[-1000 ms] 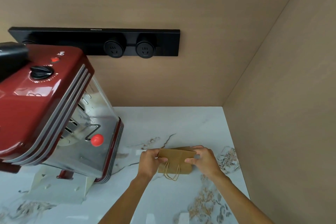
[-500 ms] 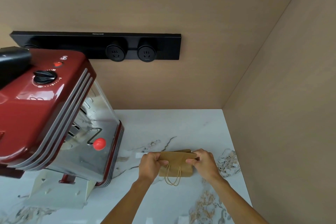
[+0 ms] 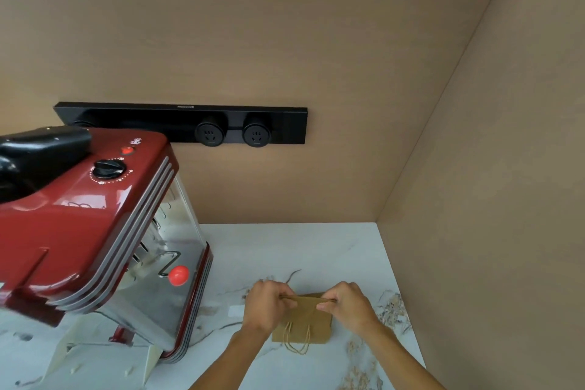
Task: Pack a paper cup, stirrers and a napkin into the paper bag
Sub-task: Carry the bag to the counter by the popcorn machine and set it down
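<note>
A small brown paper bag [image 3: 305, 321] stands on the white marble counter [image 3: 294, 247], with twine handles hanging down its near face. My left hand [image 3: 266, 305] pinches the left end of the bag's top edge. My right hand [image 3: 349, 305] pinches the right end. The two hands hold the top rim between them, the mouth nearly flat. No paper cup, stirrers or napkin are in view.
A red popcorn machine [image 3: 95, 231] with a glass cabinet and a red knob fills the left side, close to my left hand. A black socket rail [image 3: 180, 123] runs along the back wall. A tan side wall [image 3: 490, 231] bounds the counter on the right.
The view has tilted, so the hands and bag sit lower in the frame. Both hands have shifted their grip up to the ends of the bag's top edge.
</note>
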### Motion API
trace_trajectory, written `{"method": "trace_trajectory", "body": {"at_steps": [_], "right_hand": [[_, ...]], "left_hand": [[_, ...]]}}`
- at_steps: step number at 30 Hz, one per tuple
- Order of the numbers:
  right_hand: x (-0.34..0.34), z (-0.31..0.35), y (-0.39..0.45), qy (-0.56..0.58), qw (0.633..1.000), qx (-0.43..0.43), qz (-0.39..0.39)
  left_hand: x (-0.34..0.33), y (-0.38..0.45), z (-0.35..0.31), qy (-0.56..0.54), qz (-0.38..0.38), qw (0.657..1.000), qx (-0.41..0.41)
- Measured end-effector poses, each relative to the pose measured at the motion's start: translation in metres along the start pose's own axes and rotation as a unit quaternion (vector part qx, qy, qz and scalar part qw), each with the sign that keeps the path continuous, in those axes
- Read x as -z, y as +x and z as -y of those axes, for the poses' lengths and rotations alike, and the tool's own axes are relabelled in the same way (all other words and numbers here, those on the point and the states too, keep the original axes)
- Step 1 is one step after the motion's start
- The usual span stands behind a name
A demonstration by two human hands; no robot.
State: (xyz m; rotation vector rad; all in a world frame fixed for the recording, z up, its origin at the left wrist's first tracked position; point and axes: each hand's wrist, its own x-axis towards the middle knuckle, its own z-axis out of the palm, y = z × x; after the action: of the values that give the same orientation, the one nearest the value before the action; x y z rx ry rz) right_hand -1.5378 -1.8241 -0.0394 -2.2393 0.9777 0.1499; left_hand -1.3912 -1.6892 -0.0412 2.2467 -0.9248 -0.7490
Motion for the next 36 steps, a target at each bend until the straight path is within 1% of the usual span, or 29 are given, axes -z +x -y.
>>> {"method": "trace_trajectory", "body": {"at_steps": [3, 6, 8, 10, 12, 14, 16, 18, 21, 25, 28, 33, 36], "right_hand": [[-0.004, 0.005, -0.008, -0.035, 0.999, -0.009, -0.040], [-0.003, 0.011, -0.011, -0.060, 0.998, -0.010, -0.033], [-0.001, 0.016, -0.012, -0.107, 0.994, 0.019, -0.024], [-0.001, 0.022, -0.009, -0.162, 0.985, 0.056, -0.012], [-0.006, 0.027, -0.004, -0.196, 0.977, 0.088, 0.003], [-0.012, 0.030, -0.001, -0.211, 0.972, 0.098, 0.010], [-0.017, 0.027, 0.000, -0.195, 0.977, 0.090, 0.009], [-0.021, 0.021, 0.000, -0.143, 0.987, 0.078, 0.007], [-0.026, 0.010, -0.001, -0.088, 0.993, 0.078, -0.012], [-0.026, 0.000, -0.001, -0.054, 0.996, 0.075, -0.019], [-0.020, -0.003, -0.001, -0.021, 0.998, 0.056, -0.007], [-0.003, -0.001, -0.009, 0.030, 0.999, 0.042, 0.017], [0.003, -0.001, -0.013, 0.052, 0.997, 0.040, 0.028]], "left_hand": [[0.000, -0.003, 0.000, 0.012, -0.011, 1.000, 0.008], [0.004, -0.005, -0.002, 0.038, -0.017, 0.999, 0.005], [0.003, -0.004, -0.002, 0.100, -0.010, 0.995, -0.018], [-0.003, -0.003, -0.006, 0.201, 0.017, 0.978, -0.047], [-0.009, -0.002, -0.013, 0.292, 0.034, 0.953, -0.067], [-0.013, 0.000, -0.016, 0.341, 0.038, 0.936, -0.079], [-0.014, -0.001, -0.015, 0.356, 0.036, 0.930, -0.087], [-0.013, -0.001, -0.008, 0.348, 0.034, 0.932, -0.097], [-0.009, -0.003, -0.002, 0.311, 0.038, 0.945, -0.099], [-0.003, -0.005, 0.003, 0.215, 0.052, 0.971, -0.087], [-0.002, -0.006, 0.005, 0.145, 0.041, 0.986, -0.068], [-0.003, -0.008, 0.008, 0.084, 0.031, 0.994, -0.064], [0.000, -0.010, 0.008, 0.084, 0.032, 0.993, -0.074]]}}
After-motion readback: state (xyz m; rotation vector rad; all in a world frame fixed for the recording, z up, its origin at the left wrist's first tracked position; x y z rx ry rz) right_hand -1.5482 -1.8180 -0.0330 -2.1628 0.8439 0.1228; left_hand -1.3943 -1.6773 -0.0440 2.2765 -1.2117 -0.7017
